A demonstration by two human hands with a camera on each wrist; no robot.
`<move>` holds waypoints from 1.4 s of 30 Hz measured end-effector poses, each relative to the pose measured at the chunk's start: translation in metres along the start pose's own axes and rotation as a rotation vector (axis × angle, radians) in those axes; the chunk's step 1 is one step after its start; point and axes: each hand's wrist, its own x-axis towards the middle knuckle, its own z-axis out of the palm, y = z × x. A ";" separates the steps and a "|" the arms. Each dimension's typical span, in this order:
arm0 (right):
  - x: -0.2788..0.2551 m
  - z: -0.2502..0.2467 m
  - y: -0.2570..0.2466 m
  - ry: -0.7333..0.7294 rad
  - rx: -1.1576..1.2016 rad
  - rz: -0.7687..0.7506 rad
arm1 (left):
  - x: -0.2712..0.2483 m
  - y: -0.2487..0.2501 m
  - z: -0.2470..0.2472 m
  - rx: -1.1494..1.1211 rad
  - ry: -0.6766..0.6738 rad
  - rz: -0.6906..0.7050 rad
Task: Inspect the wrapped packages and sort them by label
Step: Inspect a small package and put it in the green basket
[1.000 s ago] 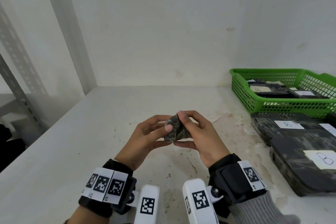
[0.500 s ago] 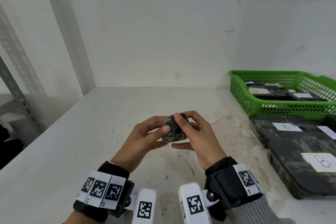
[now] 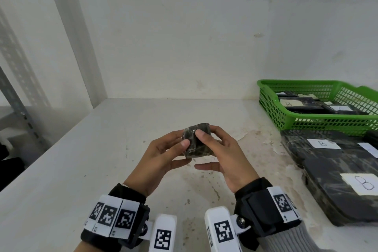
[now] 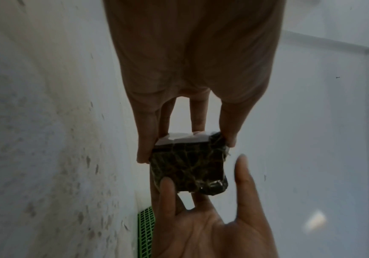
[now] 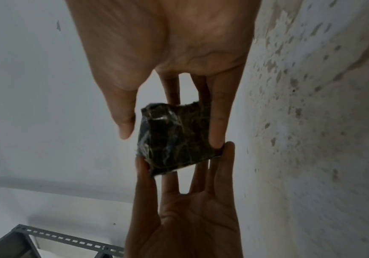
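A small package [image 3: 197, 141] wrapped in dark marbled film hangs above the middle of the white table, held between both hands. My left hand [image 3: 182, 142] pinches its left side with thumb and fingers. My right hand [image 3: 206, 135] holds the right side, its thumb lying on the near face. In the left wrist view the package [image 4: 187, 167] has a white label [image 4: 181, 140] on the face turned away from me; its letter cannot be read. The right wrist view shows only dark wrapping on the package [image 5: 174, 137].
A green mesh basket [image 3: 270, 106] at the back right holds several labelled dark packages. In front of it lie large dark packages [image 3: 327, 161] with white labels marked B. A grey metal rack post [image 3: 18, 104] stands at the left. The table [image 3: 102, 149] is stained.
Both hands have turned the small package between the fingers, so a broader dark face now points at me. The hands stayed above the middle of the table.
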 end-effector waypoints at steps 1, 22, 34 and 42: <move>0.000 0.001 0.000 -0.017 0.001 0.009 | 0.000 0.000 -0.001 -0.003 0.013 -0.003; 0.004 -0.002 0.003 -0.134 -0.118 0.219 | 0.002 0.002 -0.004 0.048 0.106 0.050; 0.006 -0.003 0.014 -0.113 -0.104 0.153 | 0.006 -0.004 -0.003 -0.080 0.318 -0.024; 0.006 0.002 0.013 -0.079 -0.033 0.078 | 0.006 -0.002 0.003 -0.110 0.332 -0.064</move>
